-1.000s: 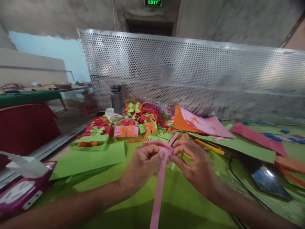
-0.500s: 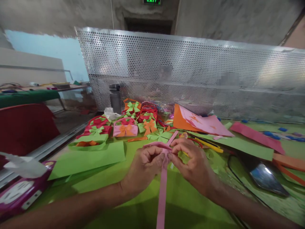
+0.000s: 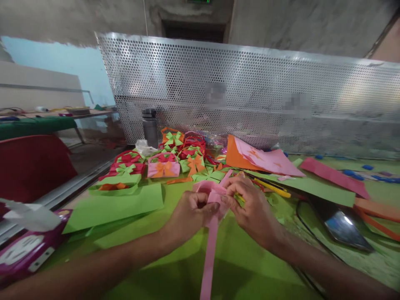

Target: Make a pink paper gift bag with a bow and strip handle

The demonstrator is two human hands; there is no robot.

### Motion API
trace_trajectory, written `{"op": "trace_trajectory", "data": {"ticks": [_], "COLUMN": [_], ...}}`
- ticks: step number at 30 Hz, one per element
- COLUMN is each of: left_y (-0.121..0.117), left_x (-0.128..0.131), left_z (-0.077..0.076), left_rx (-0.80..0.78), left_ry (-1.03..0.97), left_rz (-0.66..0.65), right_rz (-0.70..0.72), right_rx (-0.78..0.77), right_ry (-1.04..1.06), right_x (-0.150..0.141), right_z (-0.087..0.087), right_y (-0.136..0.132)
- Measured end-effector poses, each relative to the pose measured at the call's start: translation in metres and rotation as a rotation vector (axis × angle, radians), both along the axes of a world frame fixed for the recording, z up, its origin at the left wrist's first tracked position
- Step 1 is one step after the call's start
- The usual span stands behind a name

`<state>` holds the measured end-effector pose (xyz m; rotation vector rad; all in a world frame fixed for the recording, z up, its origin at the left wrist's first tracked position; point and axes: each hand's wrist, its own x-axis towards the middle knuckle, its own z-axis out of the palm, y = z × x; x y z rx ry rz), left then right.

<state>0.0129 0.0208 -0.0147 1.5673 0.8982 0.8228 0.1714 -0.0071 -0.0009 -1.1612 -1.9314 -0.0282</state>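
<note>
Between my two hands is a small folded pink paper piece (image 3: 204, 187), with a long pink paper strip (image 3: 208, 256) running from it toward me and its other end showing beyond. My left hand (image 3: 193, 212) pinches the near side of the piece, thumb on the strip. My right hand (image 3: 246, 204) is closed on its right side, thumb and forefinger at the edge. Fingers hide part of the folds. Just beyond lie finished-looking paper bags, among them a pink bag with an orange bow (image 3: 163, 168).
Green paper sheets (image 3: 115, 204) lie to the left, near a purple power strip (image 3: 25, 250). On the right are a yellow cutter (image 3: 275, 188), a dark phone (image 3: 346, 229) and pink sheets (image 3: 268, 154). A grey bottle (image 3: 150, 129) stands by the perforated metal panel (image 3: 250, 91).
The pink piece has tilted and opened up, so more of its folded face shows between my hands. My fingers stay on it. The view has shifted slightly.
</note>
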Motion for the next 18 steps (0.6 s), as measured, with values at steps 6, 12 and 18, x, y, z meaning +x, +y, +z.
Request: {"op": "trace_trajectory", "data": {"ticks": [6,12,18], "left_y": [0.001,0.012,0.016], "left_x": [-0.004,-0.012,-0.015], "left_z": [0.010,0.024,0.030], "left_rx": [-0.096,-0.256,-0.301], "left_ry": [-0.104,-0.416,-0.591], "left_rz": [0.020,0.118,0.190], "right_rz": [0.005,-0.003,0.178], "right_rx": [0.056,-0.145,-0.580], "right_ry": [0.114,0.221,0.228], "right_x": [0.005,0.005,-0.001], "right_z": [0.004,0.010,-0.002], "right_y": [0.001,-0.011,-0.010]}}
